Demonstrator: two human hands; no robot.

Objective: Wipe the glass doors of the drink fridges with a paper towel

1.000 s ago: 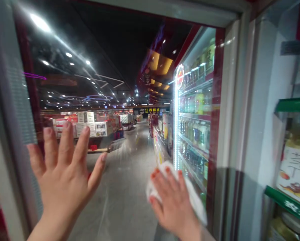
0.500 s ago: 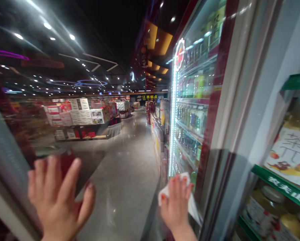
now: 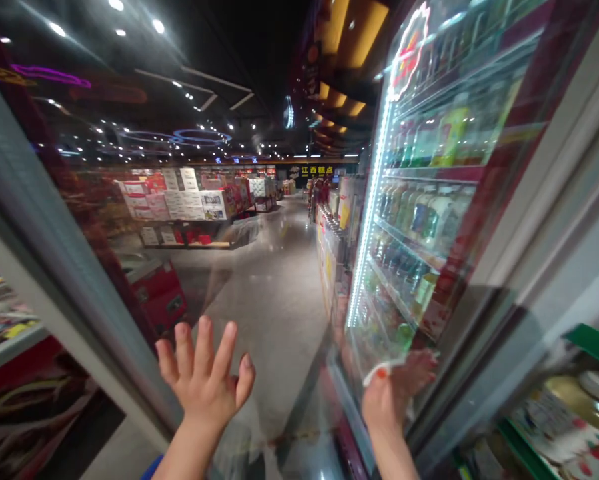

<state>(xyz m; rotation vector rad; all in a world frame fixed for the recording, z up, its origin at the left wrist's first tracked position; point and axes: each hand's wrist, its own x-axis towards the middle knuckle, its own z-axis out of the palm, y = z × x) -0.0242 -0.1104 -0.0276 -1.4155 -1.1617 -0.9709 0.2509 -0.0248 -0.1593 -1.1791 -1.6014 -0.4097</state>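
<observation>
My left hand (image 3: 205, 377) lies flat with its fingers spread against a clear glass pane (image 3: 274, 333) in front of me. It holds nothing. To its right, my right hand (image 3: 385, 403) presses a thin white cloth or tissue (image 3: 375, 372) to the same glass, near the pane's right frame (image 3: 522, 193). Only an edge of the white piece shows beside the thumb. The fingers of this hand are smeared by motion, and most of the white piece is hidden behind them.
A lit drinks cooler (image 3: 429, 200) with bottles appears at the right. Jars (image 3: 569, 413) stand on green-edged shelves at lower right. Stacked gift boxes (image 3: 194, 200) and a red box-like object (image 3: 159, 293) are on the left. A grey-framed edge (image 3: 54, 300) slants down at left.
My view has turned, so both hands appear further right. My right hand has tilted rightward with the white cloth or tissue, which shows less now. My left hand stays spread.
</observation>
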